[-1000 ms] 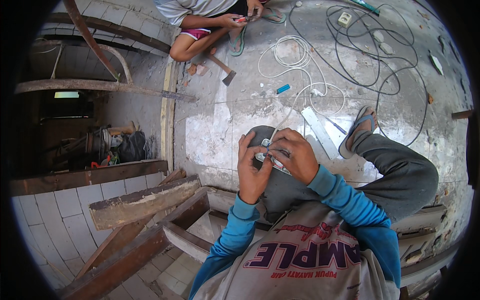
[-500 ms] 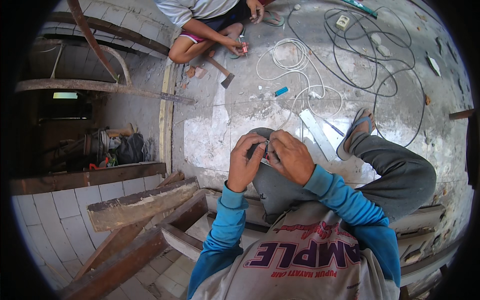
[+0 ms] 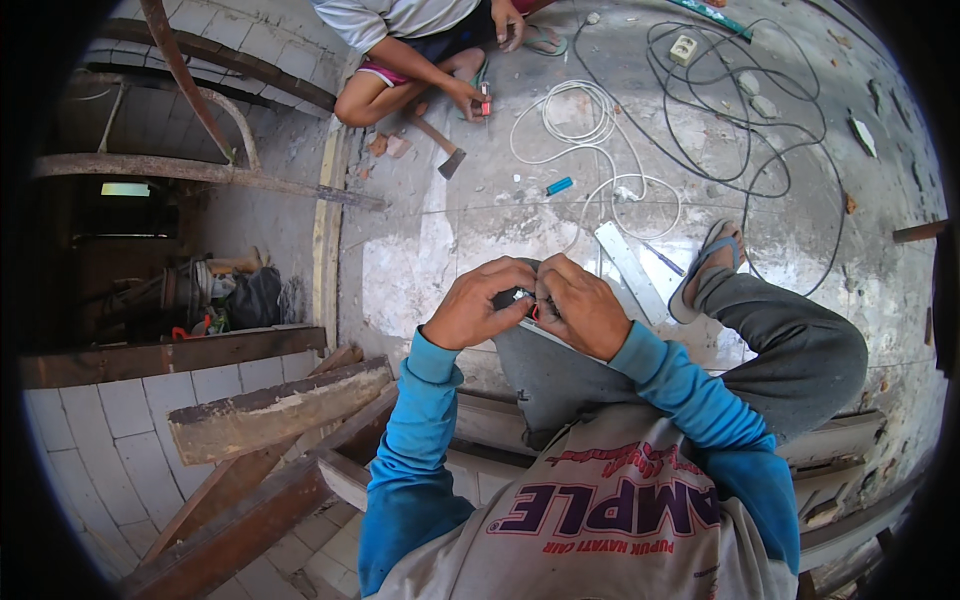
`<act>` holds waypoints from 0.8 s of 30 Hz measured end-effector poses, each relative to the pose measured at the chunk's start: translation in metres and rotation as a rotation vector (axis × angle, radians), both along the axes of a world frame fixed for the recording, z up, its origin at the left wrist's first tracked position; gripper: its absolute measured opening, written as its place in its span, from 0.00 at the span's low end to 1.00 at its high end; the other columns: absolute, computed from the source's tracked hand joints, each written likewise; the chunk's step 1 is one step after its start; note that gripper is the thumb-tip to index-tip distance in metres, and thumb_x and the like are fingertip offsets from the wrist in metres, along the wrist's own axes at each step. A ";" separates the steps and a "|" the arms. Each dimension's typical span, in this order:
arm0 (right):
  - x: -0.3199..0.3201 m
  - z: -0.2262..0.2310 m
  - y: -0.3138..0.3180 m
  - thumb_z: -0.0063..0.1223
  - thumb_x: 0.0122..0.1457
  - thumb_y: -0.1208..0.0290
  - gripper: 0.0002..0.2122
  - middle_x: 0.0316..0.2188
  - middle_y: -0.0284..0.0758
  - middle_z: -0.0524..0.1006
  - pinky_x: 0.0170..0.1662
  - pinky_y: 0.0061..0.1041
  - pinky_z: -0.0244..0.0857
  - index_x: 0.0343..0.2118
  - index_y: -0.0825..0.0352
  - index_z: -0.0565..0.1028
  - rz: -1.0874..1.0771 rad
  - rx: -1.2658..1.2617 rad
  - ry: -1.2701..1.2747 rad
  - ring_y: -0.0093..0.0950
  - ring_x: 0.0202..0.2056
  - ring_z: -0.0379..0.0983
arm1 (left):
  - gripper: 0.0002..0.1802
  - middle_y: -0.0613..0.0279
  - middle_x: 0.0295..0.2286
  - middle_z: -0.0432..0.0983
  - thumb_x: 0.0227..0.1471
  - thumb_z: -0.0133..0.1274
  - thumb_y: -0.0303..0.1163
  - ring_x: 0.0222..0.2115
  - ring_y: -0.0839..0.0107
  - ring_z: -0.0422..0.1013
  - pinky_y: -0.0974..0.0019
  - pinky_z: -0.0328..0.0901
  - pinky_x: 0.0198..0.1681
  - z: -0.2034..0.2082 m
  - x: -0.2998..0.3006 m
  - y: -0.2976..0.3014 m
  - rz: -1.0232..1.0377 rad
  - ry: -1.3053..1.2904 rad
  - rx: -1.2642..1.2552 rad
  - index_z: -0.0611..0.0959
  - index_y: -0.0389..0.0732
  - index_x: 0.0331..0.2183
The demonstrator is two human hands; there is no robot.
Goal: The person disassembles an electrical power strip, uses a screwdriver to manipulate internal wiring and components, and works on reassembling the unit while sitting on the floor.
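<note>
Over my grey-trousered knee (image 3: 560,385), both hands meet around a small piece with a white end (image 3: 520,294) and a red bit (image 3: 535,313); fingers hide most of it. My left hand (image 3: 474,308) is closed, its thumb and fingers curled beside the white end. Closed too, my right hand (image 3: 585,310) pinches close to the red part. A thin pale line crosses my trousers under the right hand. Just beyond my hands, one end of a white cable (image 3: 590,212) runs down behind them from its coil.
Another person's hand (image 3: 466,97) holds a small red tool by an axe (image 3: 440,148). Ahead lie a blue cylinder (image 3: 559,186), a white flat strip (image 3: 632,268), a screwdriver (image 3: 664,258), tangled black cable (image 3: 745,150) and a socket (image 3: 683,49). Wooden beams (image 3: 280,410) stand left.
My left hand has shifted left and opened a slight gap from the right, exposing the white end. The red tool in the other person's hand has tilted a little.
</note>
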State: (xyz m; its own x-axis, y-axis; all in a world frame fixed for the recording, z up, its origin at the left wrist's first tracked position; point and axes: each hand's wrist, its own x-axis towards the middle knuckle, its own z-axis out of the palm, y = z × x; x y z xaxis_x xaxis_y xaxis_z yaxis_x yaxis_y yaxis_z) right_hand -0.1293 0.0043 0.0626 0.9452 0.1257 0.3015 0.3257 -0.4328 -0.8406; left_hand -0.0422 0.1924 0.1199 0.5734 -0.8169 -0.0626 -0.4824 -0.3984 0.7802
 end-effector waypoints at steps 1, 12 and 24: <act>0.000 0.000 0.000 0.60 0.49 0.75 0.11 0.36 0.41 0.69 0.42 0.38 0.69 0.33 0.70 0.70 -0.007 -0.007 0.001 0.42 0.39 0.73 | 0.12 0.55 0.43 0.77 0.49 0.58 0.25 0.42 0.56 0.75 0.61 0.71 0.45 0.001 0.002 0.000 -0.043 -0.046 0.002 0.82 0.38 0.39; -0.003 -0.005 0.006 0.59 0.49 0.74 0.13 0.38 0.43 0.68 0.43 0.38 0.68 0.36 0.72 0.70 -0.070 -0.055 -0.018 0.43 0.40 0.72 | 0.09 0.57 0.37 0.77 0.43 0.62 0.23 0.31 0.55 0.77 0.60 0.73 0.33 0.013 -0.009 -0.013 -0.113 -0.395 0.189 0.81 0.39 0.31; -0.013 0.001 -0.011 0.55 0.57 0.77 0.07 0.36 0.45 0.74 0.40 0.38 0.68 0.38 0.70 0.75 -0.068 0.325 0.253 0.45 0.37 0.75 | 0.11 0.54 0.37 0.78 0.43 0.61 0.21 0.36 0.55 0.77 0.60 0.72 0.39 0.003 -0.012 -0.004 -0.006 -0.244 0.068 0.81 0.36 0.34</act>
